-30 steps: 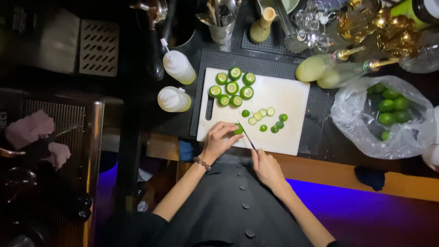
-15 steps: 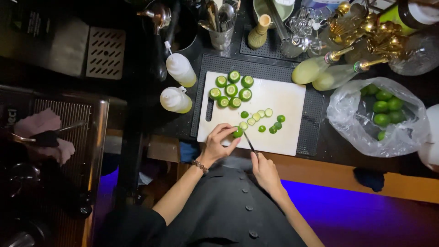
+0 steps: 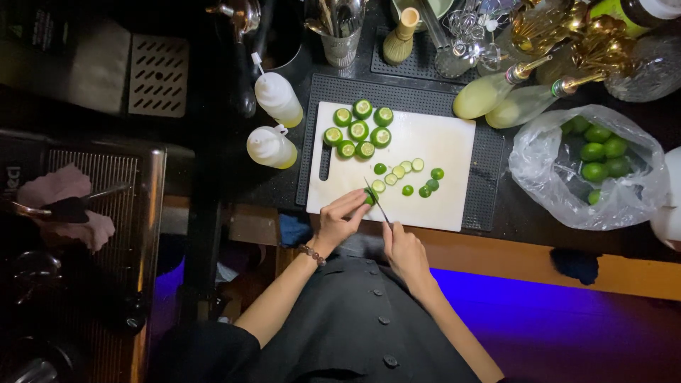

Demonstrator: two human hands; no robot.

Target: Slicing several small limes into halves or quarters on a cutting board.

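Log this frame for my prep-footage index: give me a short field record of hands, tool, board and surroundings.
left hand: steadies a lime on the white cutting board
right hand: grips a knife, blade at the lime
on board: trimmed limes grouped at far left corner, cut end pieces scattered mid-board
beside board: two squeeze bottles on the left, plastic bag of whole limes on the right

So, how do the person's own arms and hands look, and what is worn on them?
Both forearms are bare, without sleeves. The left hand has a beaded bracelet of dark round beads at the wrist. The right hand wears nothing visible. No gloves.
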